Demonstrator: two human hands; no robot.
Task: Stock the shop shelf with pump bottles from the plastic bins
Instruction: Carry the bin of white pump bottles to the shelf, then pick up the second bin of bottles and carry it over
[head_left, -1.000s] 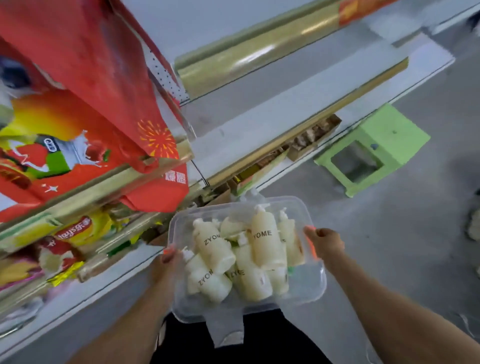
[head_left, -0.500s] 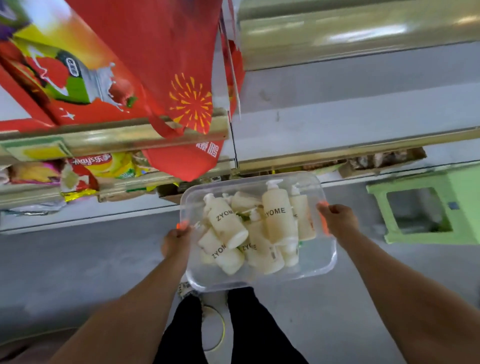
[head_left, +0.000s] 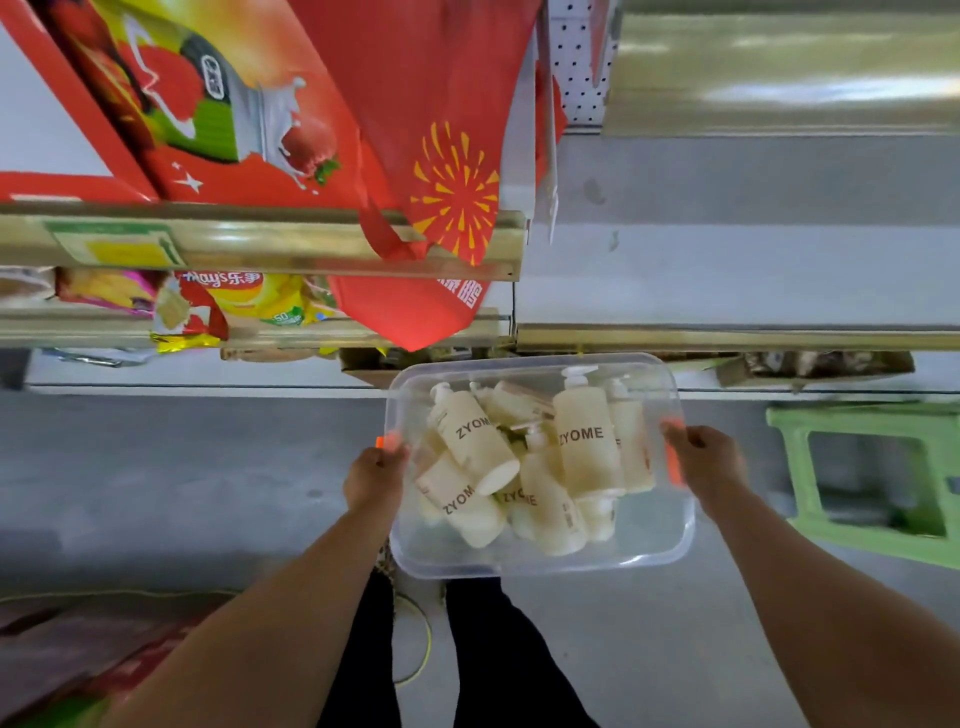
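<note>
Here the left hand (head_left: 374, 480) and right hand (head_left: 709, 467) each grip an end of the bin (head_left: 545, 564) of bottles (head_left: 587, 447), above grey floor (head_left: 208, 493), facing grey shelves (head_left: 727, 280); stool (head_left: 857, 421) right, snack bags (head_left: 249, 296) left.

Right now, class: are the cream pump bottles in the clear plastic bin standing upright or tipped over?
Tipped over. The cream pump bottles lie on their sides, piled across one another in the clear plastic bin.
</note>
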